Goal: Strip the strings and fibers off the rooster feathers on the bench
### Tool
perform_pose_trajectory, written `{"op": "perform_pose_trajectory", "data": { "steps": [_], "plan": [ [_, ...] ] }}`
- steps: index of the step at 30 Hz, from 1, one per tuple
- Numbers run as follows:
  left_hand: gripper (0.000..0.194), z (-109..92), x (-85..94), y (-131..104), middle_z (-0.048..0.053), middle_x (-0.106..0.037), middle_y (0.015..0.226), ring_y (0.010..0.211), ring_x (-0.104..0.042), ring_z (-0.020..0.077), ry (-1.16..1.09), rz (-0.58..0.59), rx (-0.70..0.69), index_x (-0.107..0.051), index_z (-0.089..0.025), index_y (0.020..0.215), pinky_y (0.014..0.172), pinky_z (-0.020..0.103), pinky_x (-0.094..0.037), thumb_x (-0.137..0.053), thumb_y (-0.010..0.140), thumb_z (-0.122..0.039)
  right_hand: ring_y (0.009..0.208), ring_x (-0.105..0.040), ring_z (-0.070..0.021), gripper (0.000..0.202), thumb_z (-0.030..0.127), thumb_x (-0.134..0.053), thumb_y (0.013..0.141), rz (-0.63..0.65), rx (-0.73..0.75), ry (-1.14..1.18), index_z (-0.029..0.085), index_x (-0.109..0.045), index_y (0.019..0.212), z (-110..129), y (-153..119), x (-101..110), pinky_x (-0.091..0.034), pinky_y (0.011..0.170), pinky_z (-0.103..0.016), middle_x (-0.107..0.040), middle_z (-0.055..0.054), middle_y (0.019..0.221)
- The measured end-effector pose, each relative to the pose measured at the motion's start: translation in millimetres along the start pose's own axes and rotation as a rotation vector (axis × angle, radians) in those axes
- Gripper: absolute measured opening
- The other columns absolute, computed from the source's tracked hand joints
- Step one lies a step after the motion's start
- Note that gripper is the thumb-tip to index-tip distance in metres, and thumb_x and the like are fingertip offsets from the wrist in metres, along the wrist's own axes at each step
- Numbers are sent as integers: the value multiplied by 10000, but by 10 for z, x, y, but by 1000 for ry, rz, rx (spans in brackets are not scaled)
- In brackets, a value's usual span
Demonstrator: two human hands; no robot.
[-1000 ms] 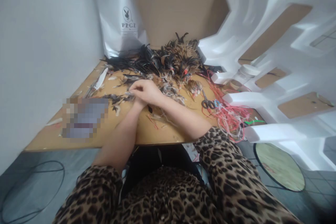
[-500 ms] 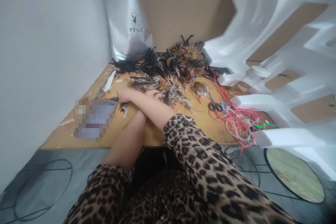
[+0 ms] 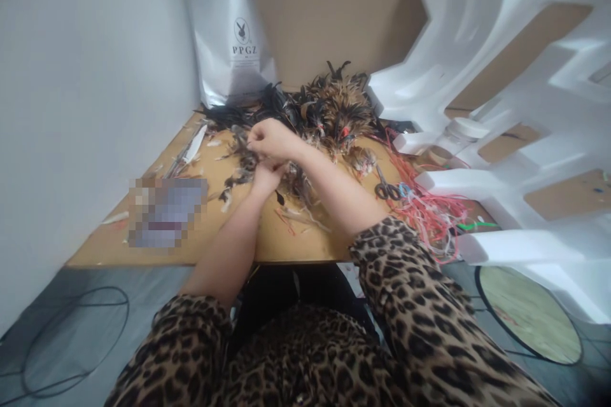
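Observation:
My right hand point(image 3: 272, 140) is above the feather pile, its fingers pinched together at the left end of the fist. Just below it, my left hand point(image 3: 270, 175) is closed at the near edge of the feathers, fingers partly hidden. What either hand pinches is too small to make out. Loose grey-brown feathers point(image 3: 241, 162) lie left of the hands. Behind them spread black feathers point(image 3: 229, 117) and a bushy brown bundle point(image 3: 346, 105) with a red tie. A small feather tuft point(image 3: 360, 160) rests to the right, near black-handled scissors point(image 3: 387, 189).
A phone point(image 3: 172, 211), blurred over, lies at the left of the wooden table point(image 3: 334, 251). A silver bag point(image 3: 231, 44) stands at the back. Pink and white strings point(image 3: 436, 213) and white foam pieces point(image 3: 506, 248) are at the right, with a jar point(image 3: 465, 130) among them.
My right hand has lifted and moved from the left to above the feathers. The forearms no longer cross. My left hand is now in plain view, and feathers near the hands have shifted.

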State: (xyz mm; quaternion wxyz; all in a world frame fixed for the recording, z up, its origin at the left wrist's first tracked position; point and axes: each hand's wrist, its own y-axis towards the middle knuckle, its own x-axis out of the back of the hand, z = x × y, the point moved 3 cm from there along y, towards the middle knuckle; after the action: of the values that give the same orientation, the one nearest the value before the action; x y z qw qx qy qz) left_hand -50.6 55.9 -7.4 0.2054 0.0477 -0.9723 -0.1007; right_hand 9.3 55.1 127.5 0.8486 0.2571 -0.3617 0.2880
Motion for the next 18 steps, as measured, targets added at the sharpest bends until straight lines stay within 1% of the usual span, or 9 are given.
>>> {"op": "perform_pose_trajectory", "data": {
  "steps": [2, 4, 6, 8, 10, 12, 13, 15, 18],
  "plan": [
    [188, -5, 5, -4, 47, -652, 685, 544, -556, 122, -145, -31, 72, -645, -114, 790, 493, 240, -433, -590, 762, -292, 556, -559, -98, 150, 167, -534, 712, -78, -35, 22, 86, -656, 744, -128, -216, 228, -440, 627, -220, -615, -13, 577],
    [161, -15, 34, 2, 31, -635, 613, 447, -491, 81, -309, -95, 114, -624, -121, 730, 426, 208, -369, -612, 724, -281, 525, -545, -96, 161, 186, -527, 734, -123, -93, 49, 93, -655, 765, -297, -427, 389, -436, 604, -225, -599, -2, 551],
    [150, -33, 85, 15, 25, -633, 607, 428, -480, 62, -426, -176, 113, -602, -127, 695, 417, 191, -351, -637, 691, -272, 508, -542, -97, 163, 200, -525, 747, -132, -153, 44, 103, -654, 771, -490, -601, 465, -428, 579, -225, -591, 2, 543],
    [159, -56, 142, 27, 26, -641, 634, 432, -493, 54, -497, -231, 111, -588, -131, 684, 422, 185, -351, -652, 673, -276, 538, -561, -109, 150, 197, -534, 747, -108, -215, -28, 112, -657, 759, -671, -714, 450, -431, 595, -234, -600, -4, 562],
    [168, -97, 204, 29, 22, -636, 635, 435, -488, 47, -512, -280, 95, -584, -132, 677, 425, 178, -350, -653, 675, -285, 641, -591, -148, 120, 153, -557, 713, -92, -279, -223, 123, -670, 741, -793, -764, 365, -438, 662, -266, -637, -37, 638],
    [167, -168, 274, 13, 17, -631, 637, 447, -481, 45, -506, -355, 43, -579, -138, 682, 427, 172, -347, -646, 692, -291, 811, -602, -210, 149, 132, -562, 701, -106, -278, -428, 141, -684, 785, -806, -758, 223, -432, 750, -321, -672, -88, 818],
    [167, -215, 308, -3, 18, -636, 654, 459, -487, 49, -495, -386, 13, -576, -141, 691, 431, 174, -351, -645, 700, -293, 891, -589, -236, 175, 142, -552, 717, -86, -231, -487, 151, -686, 828, -771, -738, 120, -422, 786, -347, -670, -105, 908],
    [165, -322, 388, -54, 16, -650, 702, 490, -501, 54, -457, -481, -67, -575, -152, 731, 459, 178, -374, -630, 728, -307, 1021, -537, -260, 227, 195, -548, 755, -57, -96, -508, 183, -673, 943, -650, -676, -112, -396, 848, -383, -642, -104, 1050],
    [173, -472, 511, -138, 17, -647, 740, 585, -552, 78, -329, -568, -165, -607, -157, 802, 554, 198, -425, -581, 781, -327, 1133, -456, -278, 298, 253, -525, 803, 4, 150, -496, 183, -615, 1078, -448, -540, -474, -347, 911, -441, -575, -108, 1202]
  ]
}}
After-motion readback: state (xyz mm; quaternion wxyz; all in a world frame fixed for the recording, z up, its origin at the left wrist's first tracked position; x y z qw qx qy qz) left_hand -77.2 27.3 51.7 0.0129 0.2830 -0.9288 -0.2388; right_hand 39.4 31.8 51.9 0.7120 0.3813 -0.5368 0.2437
